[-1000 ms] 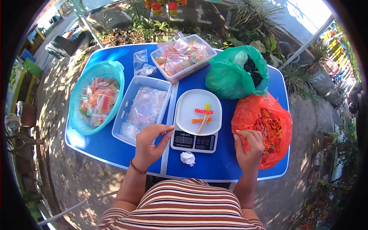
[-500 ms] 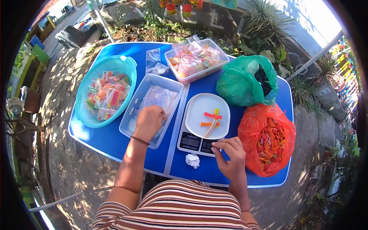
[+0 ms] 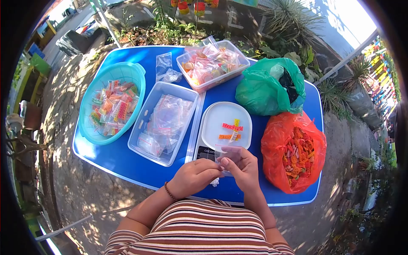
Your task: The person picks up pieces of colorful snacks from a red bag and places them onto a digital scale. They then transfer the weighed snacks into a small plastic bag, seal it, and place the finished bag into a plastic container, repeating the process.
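Evidently the bag-opening step is in hand: the left hand and right hand each pinch a small clear bag in a narrow grip, just above the scale. Next, its mouth probably wants parting to take the snack pieces on the plate.

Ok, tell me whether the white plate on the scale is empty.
No: a few red, orange and yellow snack pieces lie on the white plate that sits on the scale.
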Available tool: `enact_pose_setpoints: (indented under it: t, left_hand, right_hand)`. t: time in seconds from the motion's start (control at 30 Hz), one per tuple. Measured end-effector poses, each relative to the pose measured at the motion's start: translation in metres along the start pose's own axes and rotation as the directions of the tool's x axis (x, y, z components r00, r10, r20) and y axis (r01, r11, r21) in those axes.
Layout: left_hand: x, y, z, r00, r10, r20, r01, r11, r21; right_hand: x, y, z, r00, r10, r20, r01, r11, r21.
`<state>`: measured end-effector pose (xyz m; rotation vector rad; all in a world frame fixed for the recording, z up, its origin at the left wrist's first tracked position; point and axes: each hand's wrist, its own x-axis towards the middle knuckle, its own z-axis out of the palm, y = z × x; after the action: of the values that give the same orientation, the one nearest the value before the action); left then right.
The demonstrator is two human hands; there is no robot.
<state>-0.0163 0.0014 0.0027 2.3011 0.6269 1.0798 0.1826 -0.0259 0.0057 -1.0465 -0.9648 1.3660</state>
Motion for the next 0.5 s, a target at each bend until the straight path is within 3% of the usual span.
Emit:
enact_pose_setpoints:
  t: [0.03,0.1,0.17,0.23,0.27,0.37,0.4,0.5]
  left_hand:
    - [-0.002,0.0,0.005,0.998,0.029,0.049,-0.028,0.999,-0.027]
    - [-0.006,0.01,0.018,0.953,-0.262,-0.153,0.194,0.915,-0.354]
    - [-0.005,0.013,0.021,0.843,-0.534,-0.057,0.349,0.625,-0.698]
    - [-0.002,0.012,0.021,0.72,-0.625,0.301,0.473,0.126,-0.872]
    - [-0.01,0.0,0.019,0.719,-0.522,0.458,0.612,0.166,-0.773]
    - [-0.008,0.005,0.021,0.72,-0.581,0.379,0.572,0.187,-0.799]
    - [-0.011,0.003,0.028,0.656,-0.68,0.328,0.495,0.059,-0.867]
    - [-0.016,-0.009,0.022,0.594,-0.744,0.306,0.288,-0.159,-0.944]
  right_hand:
    - [-0.001,0.005,-0.001,0.997,-0.074,-0.017,0.072,0.994,-0.078]
    - [-0.004,0.003,-0.006,0.997,-0.067,-0.024,0.063,0.989,-0.138]
    - [-0.01,-0.003,-0.011,1.0,-0.009,0.014,0.011,0.987,-0.161]
    - [-0.017,-0.008,-0.006,0.997,0.04,0.061,-0.024,0.966,-0.258]
    - [-0.019,-0.009,-0.004,0.994,0.065,0.085,-0.036,0.952,-0.305]
    - [-0.02,0.0,-0.005,0.996,0.02,0.088,0.013,0.933,-0.361]
    - [-0.019,-0.005,-0.01,0.989,0.048,0.137,0.012,0.913,-0.409]
    - [-0.009,-0.006,-0.025,0.993,-0.041,0.113,0.088,0.888,-0.451]
